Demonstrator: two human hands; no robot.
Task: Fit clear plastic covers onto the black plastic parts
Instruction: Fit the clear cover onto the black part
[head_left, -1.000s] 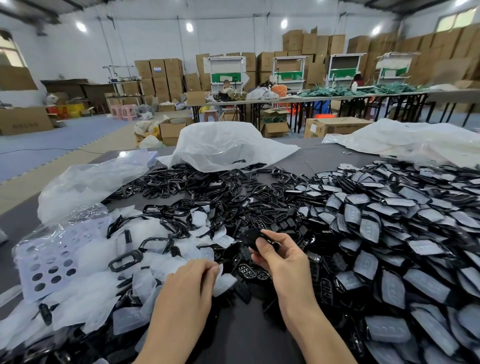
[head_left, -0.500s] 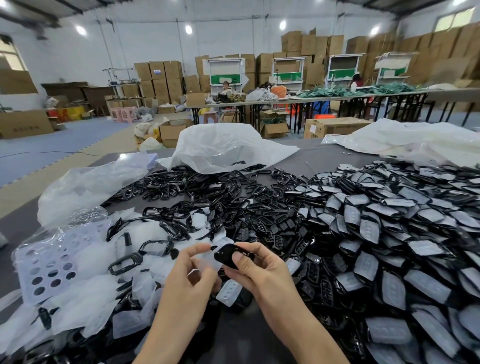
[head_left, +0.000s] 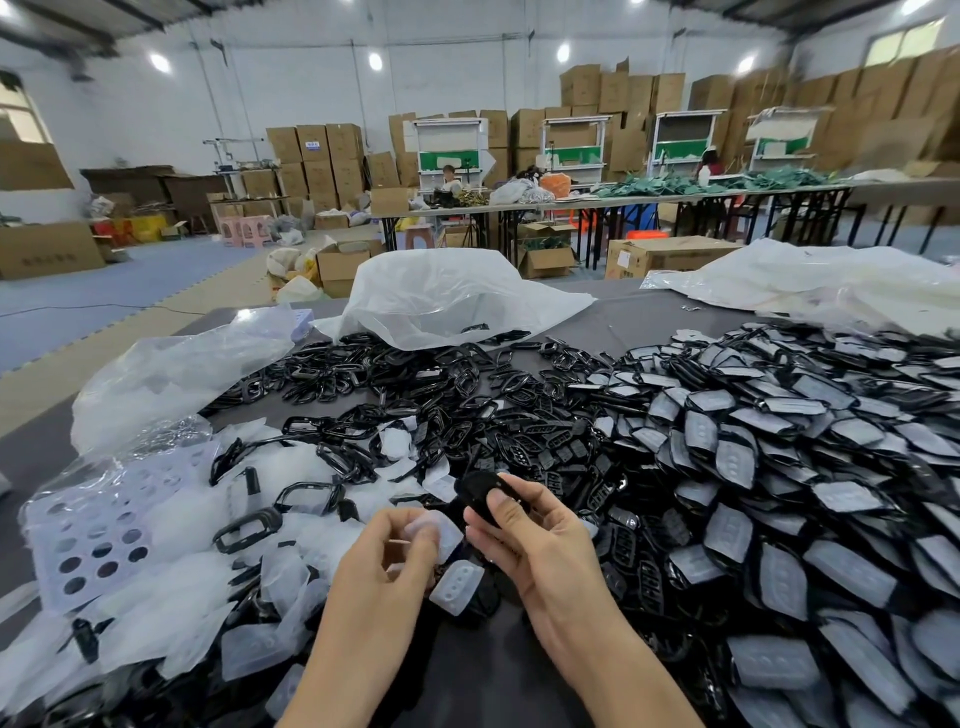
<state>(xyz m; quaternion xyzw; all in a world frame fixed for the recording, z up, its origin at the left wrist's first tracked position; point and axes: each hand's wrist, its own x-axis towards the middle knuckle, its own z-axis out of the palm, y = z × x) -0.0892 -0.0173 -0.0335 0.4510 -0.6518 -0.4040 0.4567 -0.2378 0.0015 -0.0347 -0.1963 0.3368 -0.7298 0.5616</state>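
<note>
The left hand (head_left: 379, 577) pinches a clear plastic cover (head_left: 440, 529) beside the right hand (head_left: 540, 551), whose curled fingers (head_left: 519, 493) grip a black plastic part (head_left: 475, 489).

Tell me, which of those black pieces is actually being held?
The black part pinched in the right hand, beside the clear cover in the left hand; the other black parts lie heaped.

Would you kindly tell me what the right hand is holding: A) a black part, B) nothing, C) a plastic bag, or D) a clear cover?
A: the right hand grips a black part, while the left hand pinches a clear cover.
</note>
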